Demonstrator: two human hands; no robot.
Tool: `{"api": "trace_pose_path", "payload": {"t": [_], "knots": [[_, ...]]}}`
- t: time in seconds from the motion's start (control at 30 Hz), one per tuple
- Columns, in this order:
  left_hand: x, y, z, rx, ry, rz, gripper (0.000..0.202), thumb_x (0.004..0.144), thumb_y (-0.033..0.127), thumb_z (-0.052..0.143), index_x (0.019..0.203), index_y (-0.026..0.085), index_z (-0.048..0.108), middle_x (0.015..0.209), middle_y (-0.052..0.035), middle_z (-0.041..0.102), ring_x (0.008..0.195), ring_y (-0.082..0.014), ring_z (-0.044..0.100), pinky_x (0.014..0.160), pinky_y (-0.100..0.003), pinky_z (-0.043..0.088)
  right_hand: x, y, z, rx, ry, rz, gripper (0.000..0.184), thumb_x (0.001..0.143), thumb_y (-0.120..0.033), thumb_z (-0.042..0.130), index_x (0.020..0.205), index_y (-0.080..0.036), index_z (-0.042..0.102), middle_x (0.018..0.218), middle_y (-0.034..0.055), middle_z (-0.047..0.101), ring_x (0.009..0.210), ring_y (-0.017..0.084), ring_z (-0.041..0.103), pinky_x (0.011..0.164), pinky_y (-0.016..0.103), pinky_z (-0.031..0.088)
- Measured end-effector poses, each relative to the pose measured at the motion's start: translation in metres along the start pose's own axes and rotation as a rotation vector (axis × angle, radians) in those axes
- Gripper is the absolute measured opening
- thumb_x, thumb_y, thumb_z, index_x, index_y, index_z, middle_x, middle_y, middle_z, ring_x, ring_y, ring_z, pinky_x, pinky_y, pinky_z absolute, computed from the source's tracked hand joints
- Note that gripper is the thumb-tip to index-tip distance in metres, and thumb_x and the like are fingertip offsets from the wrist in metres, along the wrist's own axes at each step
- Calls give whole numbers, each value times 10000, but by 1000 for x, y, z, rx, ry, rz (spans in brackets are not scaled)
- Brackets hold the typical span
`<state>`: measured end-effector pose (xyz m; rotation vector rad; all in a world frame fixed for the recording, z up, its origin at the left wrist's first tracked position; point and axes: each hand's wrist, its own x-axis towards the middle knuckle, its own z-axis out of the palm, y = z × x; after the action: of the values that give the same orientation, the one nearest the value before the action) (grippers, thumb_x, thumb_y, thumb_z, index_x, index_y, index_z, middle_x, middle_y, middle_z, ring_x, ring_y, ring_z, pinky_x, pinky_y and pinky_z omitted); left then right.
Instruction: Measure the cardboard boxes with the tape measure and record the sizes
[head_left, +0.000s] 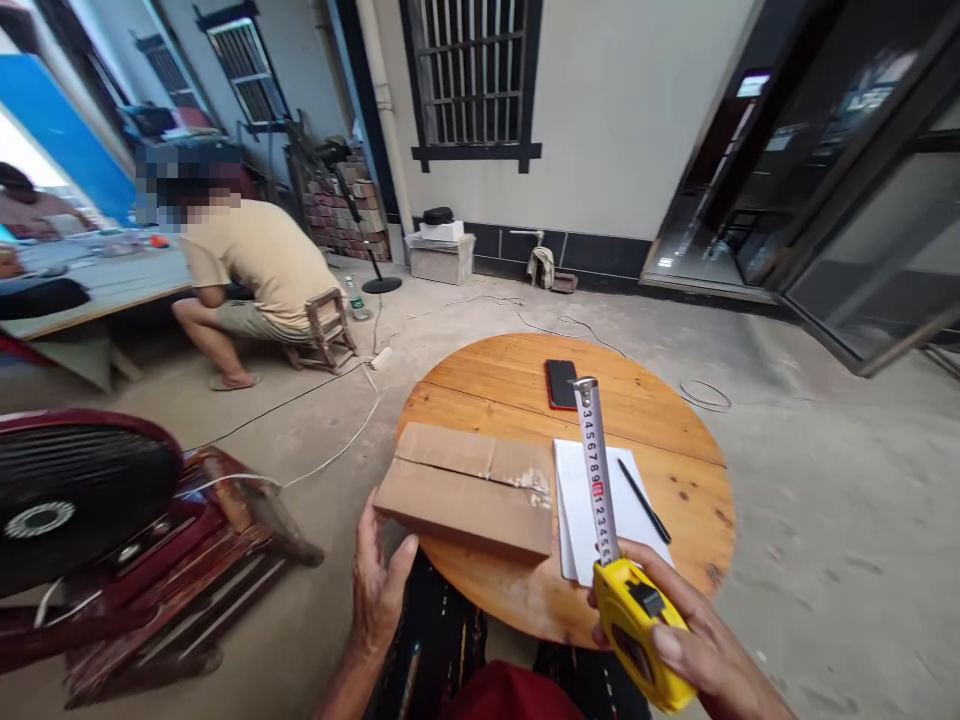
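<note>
In my right hand (pixel 675 630) is a yellow tape measure (pixel 637 625), its metal blade (pixel 598 480) pulled out and pointing up and away over the round wooden table (pixel 660 400). My left hand (pixel 381 575) is at the near left corner of a closed brown cardboard box (pixel 469 495), thumb and fingers apart; whether the fingers touch the box I cannot tell. White paper sheets (pixel 574 515) lie right of the box, partly behind the blade. On them rests a black pen (pixel 645 503). Farther back on the table is a phone (pixel 561 384) with a red edge.
A dark red fan (pixel 82 500) lies on a wooden frame (pixel 195 570) at left. Cords (pixel 330 465) run across the floor. A person (pixel 255 260) sits on a small wooden chair (pixel 328 325) beside a low worktable (pixel 112 290). At right stands an open glass door (pixel 877 240).
</note>
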<state>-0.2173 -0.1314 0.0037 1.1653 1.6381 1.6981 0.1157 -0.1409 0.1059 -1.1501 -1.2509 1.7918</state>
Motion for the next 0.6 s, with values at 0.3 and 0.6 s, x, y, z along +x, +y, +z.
{"api": "trace_pose_path", "payload": {"t": [0.3,0.6], "knots": [[20,37,5,-96,62,-16,638,863,506,605,1414,220,459,1477,-107,480,1362,-300,444,1119,-396,361,33,-52,-6,-292,-359,307,649,742,-599,663,1312,-302,576,858,42,657,725,250,671,682,382,536],[29,42,16,3,86,-96,588,853,485,584,1345,169,521,1262,-135,651,1163,-301,607,998,-418,467,117,-143,38,-602,-452,223,399,757,-476,697,1060,-221,734,664,24,668,517,175,625,500,301,519]]}}
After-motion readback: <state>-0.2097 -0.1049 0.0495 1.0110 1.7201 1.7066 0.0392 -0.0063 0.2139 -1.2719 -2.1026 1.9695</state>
